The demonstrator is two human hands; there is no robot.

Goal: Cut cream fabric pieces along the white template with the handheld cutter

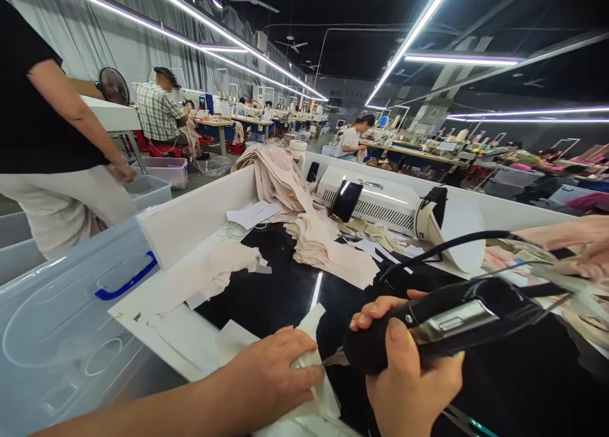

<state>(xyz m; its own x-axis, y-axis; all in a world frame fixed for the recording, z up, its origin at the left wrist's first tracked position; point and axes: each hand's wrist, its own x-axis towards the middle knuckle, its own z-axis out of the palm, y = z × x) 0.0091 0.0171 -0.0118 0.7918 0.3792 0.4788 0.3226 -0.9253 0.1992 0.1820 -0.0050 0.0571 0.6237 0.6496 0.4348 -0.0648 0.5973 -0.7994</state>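
My right hand (404, 380) is wrapped around a black corded power tool (447, 319) with a metal plate on its side and a thin pointed metal tip. The tip meets the edge of a cream-white fabric piece (311, 326) just right of my left fingers. My left hand (271, 373) lies over this piece, its fingers and thumb closed on it against the black glossy tabletop (266, 247). More pale sheets lie partly hidden under the left wrist. Behind them a fanned stack of beige fabric pieces (328, 250) rests on the black surface.
Another person's hand (580, 243) is at the right, by the tool's cables. Beige fabric (276, 177) drapes over the back corner. A phone (346, 199) leans on a white vented box (375, 202). A clear bin (71, 316) stands left; a person (47, 107) stands beyond.
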